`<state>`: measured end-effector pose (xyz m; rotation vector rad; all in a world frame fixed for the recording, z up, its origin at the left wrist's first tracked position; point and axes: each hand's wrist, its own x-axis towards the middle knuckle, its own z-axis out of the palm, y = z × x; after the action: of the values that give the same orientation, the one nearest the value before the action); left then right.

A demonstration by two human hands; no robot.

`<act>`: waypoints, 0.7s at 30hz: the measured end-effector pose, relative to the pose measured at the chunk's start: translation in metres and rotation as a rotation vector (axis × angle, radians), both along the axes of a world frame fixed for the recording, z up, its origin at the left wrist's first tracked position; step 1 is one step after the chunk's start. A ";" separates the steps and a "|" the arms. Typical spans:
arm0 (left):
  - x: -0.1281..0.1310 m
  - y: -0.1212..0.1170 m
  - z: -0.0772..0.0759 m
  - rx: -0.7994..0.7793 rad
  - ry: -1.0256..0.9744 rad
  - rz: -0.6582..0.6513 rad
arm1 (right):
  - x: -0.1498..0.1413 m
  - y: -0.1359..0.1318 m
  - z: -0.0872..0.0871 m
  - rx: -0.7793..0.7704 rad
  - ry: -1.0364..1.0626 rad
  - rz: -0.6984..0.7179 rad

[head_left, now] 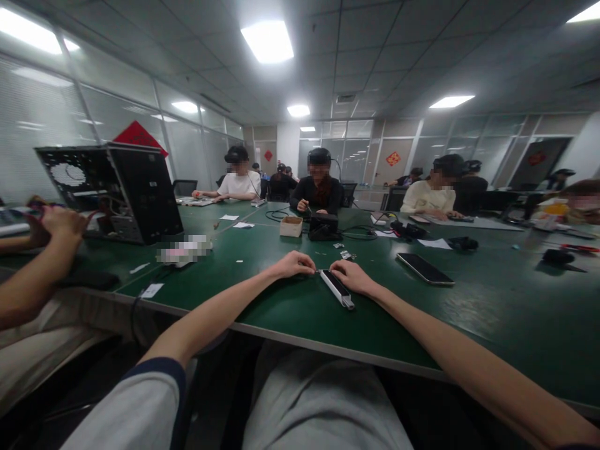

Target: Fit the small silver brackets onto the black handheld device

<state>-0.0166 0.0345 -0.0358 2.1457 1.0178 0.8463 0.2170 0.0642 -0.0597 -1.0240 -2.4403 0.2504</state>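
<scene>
A long, narrow device with a white frame and a black top (335, 286) lies on the green table in front of me, pointing slightly away to the left. My right hand (352, 275) rests along its right side, fingers closed at the far end. Just left of that end is my left hand (295, 265), its fingertips pinched together. Whatever the left fingers hold is too small to make out. At the device's near end a pale grey piece sticks out.
Small metal bits (347, 255) lie beyond my hands. A dark phone (425, 269) is to the right; a small open box (291, 227) stands farther back. On the left are a black computer case (145, 194) and a co-worker's hands (63, 222). Other people sit across the table.
</scene>
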 end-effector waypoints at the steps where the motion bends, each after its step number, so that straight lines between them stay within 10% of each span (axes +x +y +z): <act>1: 0.000 0.001 -0.002 -0.016 -0.021 0.005 | 0.000 0.000 0.000 0.000 -0.003 0.006; 21: 0.001 0.000 -0.004 -0.127 -0.055 0.134 | 0.000 -0.011 0.004 -0.036 0.020 -0.005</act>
<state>-0.0156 0.0342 -0.0397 1.9558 1.1653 0.8735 0.2169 0.0530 -0.0557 -1.0378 -2.4233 0.3023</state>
